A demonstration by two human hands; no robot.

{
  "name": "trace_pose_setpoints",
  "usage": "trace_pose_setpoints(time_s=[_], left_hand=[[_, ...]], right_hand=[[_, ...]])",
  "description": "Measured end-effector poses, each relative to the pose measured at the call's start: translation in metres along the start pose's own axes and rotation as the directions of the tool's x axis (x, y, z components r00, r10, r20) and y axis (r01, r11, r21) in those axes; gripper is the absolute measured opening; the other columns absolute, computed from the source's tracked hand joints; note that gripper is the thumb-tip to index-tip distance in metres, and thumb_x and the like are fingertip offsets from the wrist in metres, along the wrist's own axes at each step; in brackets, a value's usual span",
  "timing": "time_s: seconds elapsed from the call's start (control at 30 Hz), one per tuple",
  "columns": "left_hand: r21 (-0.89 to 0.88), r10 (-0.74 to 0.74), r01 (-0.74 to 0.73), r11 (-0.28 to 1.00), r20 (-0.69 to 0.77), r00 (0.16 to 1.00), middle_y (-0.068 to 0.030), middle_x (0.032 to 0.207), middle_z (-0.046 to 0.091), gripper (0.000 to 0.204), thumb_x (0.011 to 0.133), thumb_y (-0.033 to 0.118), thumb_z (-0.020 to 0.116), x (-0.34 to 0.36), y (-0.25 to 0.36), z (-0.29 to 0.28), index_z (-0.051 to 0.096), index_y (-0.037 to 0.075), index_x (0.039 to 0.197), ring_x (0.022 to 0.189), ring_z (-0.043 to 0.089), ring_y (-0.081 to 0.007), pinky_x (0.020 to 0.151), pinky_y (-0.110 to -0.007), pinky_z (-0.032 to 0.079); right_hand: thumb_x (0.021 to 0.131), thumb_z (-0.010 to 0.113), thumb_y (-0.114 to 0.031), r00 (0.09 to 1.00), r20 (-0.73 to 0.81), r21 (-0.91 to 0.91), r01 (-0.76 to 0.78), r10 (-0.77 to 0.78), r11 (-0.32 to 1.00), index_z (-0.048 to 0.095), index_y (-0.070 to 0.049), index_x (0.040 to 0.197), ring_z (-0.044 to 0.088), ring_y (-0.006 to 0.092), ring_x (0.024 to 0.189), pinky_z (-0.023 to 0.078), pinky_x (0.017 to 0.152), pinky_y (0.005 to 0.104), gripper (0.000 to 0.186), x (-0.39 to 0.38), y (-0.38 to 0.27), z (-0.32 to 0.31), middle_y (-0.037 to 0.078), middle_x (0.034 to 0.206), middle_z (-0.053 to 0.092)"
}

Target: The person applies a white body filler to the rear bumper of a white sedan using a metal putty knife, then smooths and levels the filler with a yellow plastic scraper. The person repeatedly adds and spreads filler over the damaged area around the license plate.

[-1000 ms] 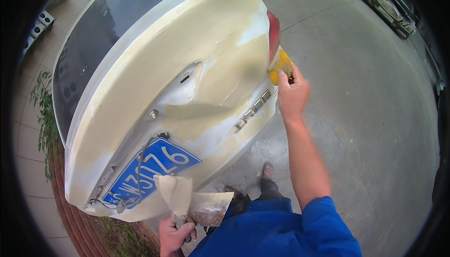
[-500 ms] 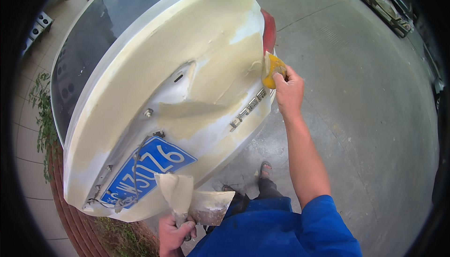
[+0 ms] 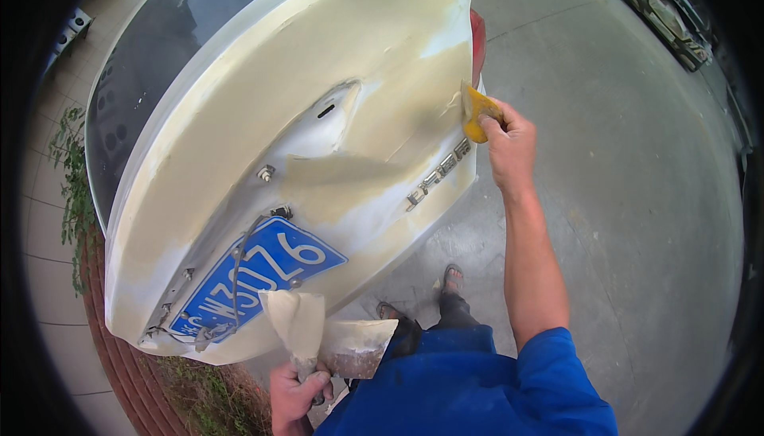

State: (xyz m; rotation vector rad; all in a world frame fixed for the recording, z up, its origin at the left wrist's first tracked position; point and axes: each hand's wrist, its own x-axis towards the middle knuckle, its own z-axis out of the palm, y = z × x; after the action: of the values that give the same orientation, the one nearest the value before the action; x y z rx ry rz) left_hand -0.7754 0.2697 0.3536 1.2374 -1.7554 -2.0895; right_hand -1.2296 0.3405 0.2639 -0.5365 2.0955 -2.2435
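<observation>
In my right hand (image 3: pixel 513 148) is a yellow plastic spreader (image 3: pixel 480 111), pinched between thumb and fingers. Its filler-smeared edge lies against the right edge of a car's trunk lid (image 3: pixel 318 62), just below the red tail light (image 3: pixel 477 42). Cream filler coats much of the white lid. My left hand (image 3: pixel 298 395), low and near my body, is closed round the handle of a putty knife (image 3: pixel 296 328) loaded with cream filler. A flat metal plate (image 3: pixel 356 352) smeared with filler sits beside the knife blade; how it is held is partly hidden.
Below the lid's recess hangs a blue license plate (image 3: pixel 263 273) with a loose cable across it. Metal lettering (image 3: pixel 439 173) runs along the lower right. A rear window (image 3: pixel 175 46), shrubs (image 3: pixel 211 392) and a bumper-like car part (image 3: pixel 664 18) lie farther out.
The view has shifted, so the car sits a little farther right and higher. My right hand and the spreader remain at the lid's right edge; my left hand keeps its hold.
</observation>
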Motion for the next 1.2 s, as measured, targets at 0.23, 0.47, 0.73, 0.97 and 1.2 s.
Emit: trace_pose_setpoints(time_s=[0.23, 0.47, 0.73, 0.97, 1.2], left_hand=[[0.068, 0.009, -0.008, 0.998, -0.001, 1.000, -0.0103, 0.058, 0.061, 0.014, 0.084, 0.006, 0.067, 0.011, 0.004, -0.006, 0.062, -0.003, 0.075, 0.046, 0.056, -0.0163, 0.044, -0.027, 0.043], [0.059, 0.013, -0.014, 0.998, 0.026, 1.000, -0.0106, 0.059, 0.061, 0.015, 0.084, 0.008, 0.069, 0.012, 0.004, -0.016, 0.062, -0.004, 0.077, 0.046, 0.057, -0.0167, 0.045, -0.027, 0.044], [0.083, -0.005, -0.004, 0.997, 0.107, 0.994, -0.0094, 0.064, 0.066, 0.011, 0.087, 0.007, 0.068, 0.014, 0.006, -0.012, 0.067, -0.003, 0.083, 0.056, 0.061, -0.0151, 0.053, -0.027, 0.045], [0.074, 0.023, -0.028, 0.997, 0.064, 0.998, -0.0097, 0.062, 0.064, 0.011, 0.086, 0.005, 0.067, 0.007, 0.003, 0.005, 0.065, -0.004, 0.080, 0.052, 0.060, -0.0157, 0.050, -0.027, 0.045], [0.031, -0.001, -0.001, 1.000, 0.044, 0.999, -0.0092, 0.064, 0.065, 0.009, 0.089, 0.005, 0.068, 0.004, 0.002, 0.006, 0.067, -0.004, 0.085, 0.055, 0.061, -0.0146, 0.053, -0.027, 0.046]], right_hand=[[0.088, 0.062, 0.001, 0.999, 0.002, -0.013, -0.034, 0.034, 0.999, 0.071, -0.001, 0.115, 0.068, 0.0116, 0.086, 0.053, 0.079, 0.0266, 0.029, -0.063, -0.015, 0.026, 0.009, 0.098, 0.075], [0.084, 0.063, 0.007, 0.982, 0.035, -0.110, 0.188, -0.185, 0.976, 0.070, -0.001, 0.115, 0.071, 0.0243, 0.093, 0.055, 0.082, 0.0316, 0.033, -0.117, -0.022, 0.056, 0.015, 0.108, 0.073], [0.091, 0.062, 0.001, 0.995, -0.013, 0.177, -0.099, 0.103, 0.979, 0.067, 0.005, 0.119, 0.066, 0.0134, 0.094, 0.052, 0.084, 0.0287, 0.029, -0.088, -0.023, 0.022, 0.008, 0.105, 0.072], [0.088, 0.059, -0.004, 0.998, -0.051, 0.183, -0.022, 0.032, 0.983, 0.070, 0.004, 0.114, 0.060, 0.0090, 0.080, 0.050, 0.076, 0.0269, 0.030, 0.013, -0.012, -0.012, 0.004, 0.092, 0.070], [0.086, 0.057, -0.004, 1.000, -0.007, 0.089, -0.008, 0.009, 0.996, 0.071, 0.002, 0.112, 0.059, 0.0091, 0.079, 0.049, 0.075, 0.0269, 0.030, 0.029, -0.016, -0.001, 0.003, 0.087, 0.069]])
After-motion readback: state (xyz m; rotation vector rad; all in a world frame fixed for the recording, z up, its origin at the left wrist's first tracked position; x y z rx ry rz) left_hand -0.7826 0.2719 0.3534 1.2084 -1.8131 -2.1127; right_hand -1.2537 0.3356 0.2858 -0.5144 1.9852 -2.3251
